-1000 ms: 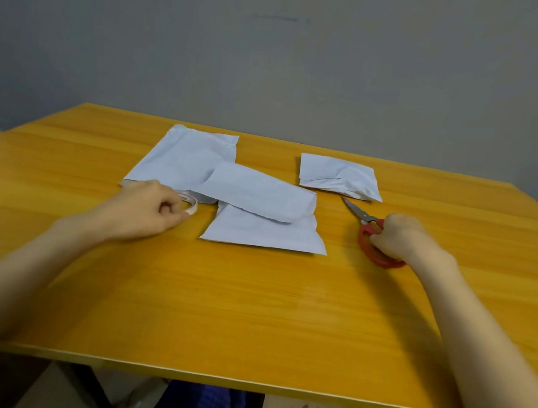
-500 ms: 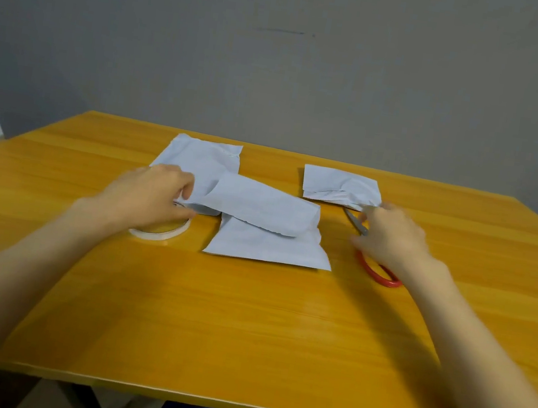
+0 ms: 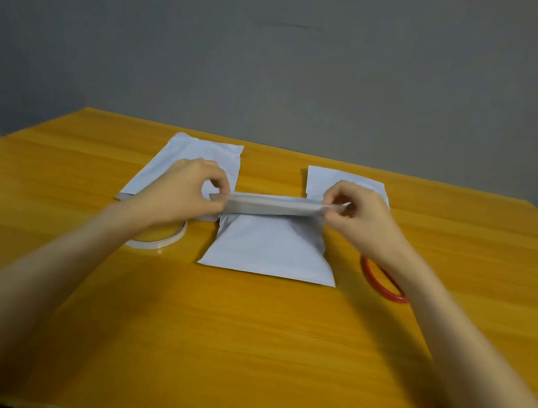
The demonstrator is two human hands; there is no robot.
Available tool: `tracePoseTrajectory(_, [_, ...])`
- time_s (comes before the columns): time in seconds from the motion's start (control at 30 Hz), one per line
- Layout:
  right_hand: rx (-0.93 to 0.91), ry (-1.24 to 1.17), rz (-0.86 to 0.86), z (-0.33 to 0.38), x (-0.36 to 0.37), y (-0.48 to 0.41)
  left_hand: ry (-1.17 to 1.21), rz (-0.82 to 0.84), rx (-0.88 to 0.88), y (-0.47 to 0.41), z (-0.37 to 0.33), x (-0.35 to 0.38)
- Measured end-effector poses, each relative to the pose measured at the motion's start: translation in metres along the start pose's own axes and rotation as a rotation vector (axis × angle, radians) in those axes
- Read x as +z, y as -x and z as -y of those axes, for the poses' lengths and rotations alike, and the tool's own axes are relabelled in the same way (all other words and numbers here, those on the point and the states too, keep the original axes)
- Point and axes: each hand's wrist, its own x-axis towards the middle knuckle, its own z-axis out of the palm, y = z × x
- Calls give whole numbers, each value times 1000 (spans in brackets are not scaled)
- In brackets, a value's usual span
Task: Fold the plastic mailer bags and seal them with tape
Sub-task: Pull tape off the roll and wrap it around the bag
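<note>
Both hands pinched shut on the far edge of the centre mailer (image 3: 270,249): left hand (image 3: 181,188) grip at its left corner, right hand (image 3: 361,213) grip at its right corner, edge lifted and turning toward the person, near part flat on the bench (image 3: 239,355). Fold under way, not creased or taped; tape roll (image 3: 165,241) and red-handled scissors (image 3: 384,284) lie untouched on either side. Flat mailer (image 3: 198,159) far left looks unfolded; smaller mailer (image 3: 322,180) far right appears already folded, tape not discernible.
</note>
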Motion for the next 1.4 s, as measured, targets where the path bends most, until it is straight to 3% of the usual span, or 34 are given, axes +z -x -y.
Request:
tracePoseTrajectory(0.13, [202,-113,-148,-17,-7,-10,521,-40,-256,-8,-17,7])
tracePoseTrajectory(0.23, [337,-99,-228,-26,-1,-16,670,-44,-395,-12,-27,17])
tracePoseTrajectory(0.3, [379,47,-280,-26,3,-19,726,-61,-456,-13,-31,24])
tracePoseTrajectory(0.4, [259,355,-469,-10,7,-19,782,-96,-522,-11,-33,33])
tracePoseTrajectory(0.47, [9,354,-573,9,15,-20,804,-127,-538,-11,-33,37])
tracePoseTrajectory(0.57, [-270,289,-371,32,42,-25,830,-175,-529,-10,-33,38])
tracePoseTrajectory(0.67, [-229,223,-201,42,70,-33,883,-197,-493,-7,-35,37])
tracePoseTrajectory(0.97, [-99,-9,-282,37,76,-31,931,-219,-432,2,-31,38])
tracePoseTrajectory(1.4, [-231,66,-369,37,80,-20,944,-278,-360,9,-37,33])
